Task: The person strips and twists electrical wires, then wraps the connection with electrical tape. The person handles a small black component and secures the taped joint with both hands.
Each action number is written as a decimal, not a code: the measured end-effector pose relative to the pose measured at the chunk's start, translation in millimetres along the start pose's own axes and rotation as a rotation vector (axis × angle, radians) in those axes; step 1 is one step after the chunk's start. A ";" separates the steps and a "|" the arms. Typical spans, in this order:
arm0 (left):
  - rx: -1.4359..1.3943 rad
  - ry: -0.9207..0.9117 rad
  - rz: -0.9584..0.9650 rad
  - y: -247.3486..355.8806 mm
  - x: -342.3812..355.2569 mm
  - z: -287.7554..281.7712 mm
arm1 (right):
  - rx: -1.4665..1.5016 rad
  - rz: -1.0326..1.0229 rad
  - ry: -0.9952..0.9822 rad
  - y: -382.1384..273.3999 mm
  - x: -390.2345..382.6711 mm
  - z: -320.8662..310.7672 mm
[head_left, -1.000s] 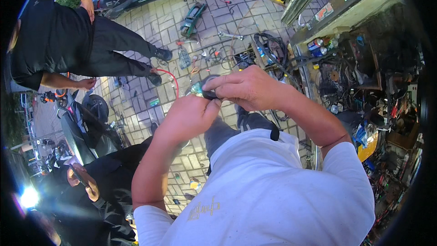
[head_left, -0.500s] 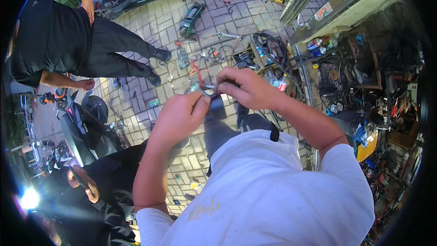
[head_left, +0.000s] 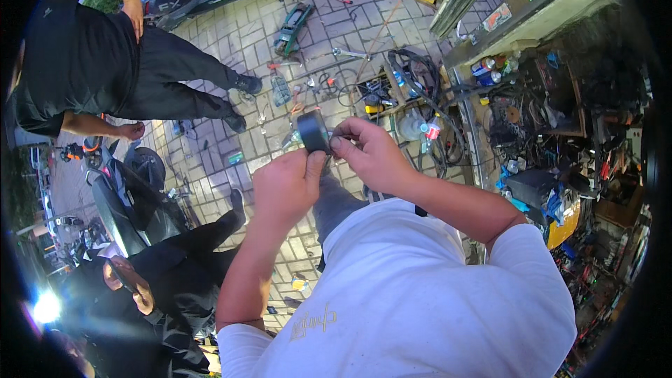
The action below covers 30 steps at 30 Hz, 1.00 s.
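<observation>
In front of me both hands meet over the paving. My left hand (head_left: 285,183) is closed, its thumb against what looks like a roll of black tape (head_left: 313,132), held up on edge above the fingers. My right hand (head_left: 372,155) is pinched close to the roll's right side. What sits between its thumb and forefinger is too small to make out. A bit of reddish wire (head_left: 298,108) shows just beyond the roll; whether it is held or lies on the ground, I cannot tell.
Beyond my hands lie a green tool (head_left: 293,30), a wrench (head_left: 351,54) and a box of tools (head_left: 378,92) with coiled black cables (head_left: 418,73). Cluttered shelves (head_left: 546,105) line the right. A standing person (head_left: 91,56), a second person with a phone (head_left: 129,283) and scooters (head_left: 133,199) are left.
The black roll has come up from below my hands to stand above my left fingers. The red wire that rose between the hands no longer shows there. My right hand has shifted slightly nearer me.
</observation>
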<state>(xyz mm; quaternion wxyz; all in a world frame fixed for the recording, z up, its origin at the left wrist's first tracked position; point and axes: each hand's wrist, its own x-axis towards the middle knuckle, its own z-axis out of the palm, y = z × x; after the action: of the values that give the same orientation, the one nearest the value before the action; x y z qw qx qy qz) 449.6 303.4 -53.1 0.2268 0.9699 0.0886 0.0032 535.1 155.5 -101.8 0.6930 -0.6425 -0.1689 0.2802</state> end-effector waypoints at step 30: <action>-0.784 0.108 -0.406 -7.4 17.2 22.5 | -0.525 -0.435 -0.085 -13.4 10.3 -17.9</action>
<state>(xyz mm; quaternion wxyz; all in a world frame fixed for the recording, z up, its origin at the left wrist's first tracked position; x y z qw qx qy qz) 466.4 303.1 -77.1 0.5683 0.7721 0.2812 0.0425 556.1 147.3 -92.0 0.5397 -0.7357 -0.3970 0.0995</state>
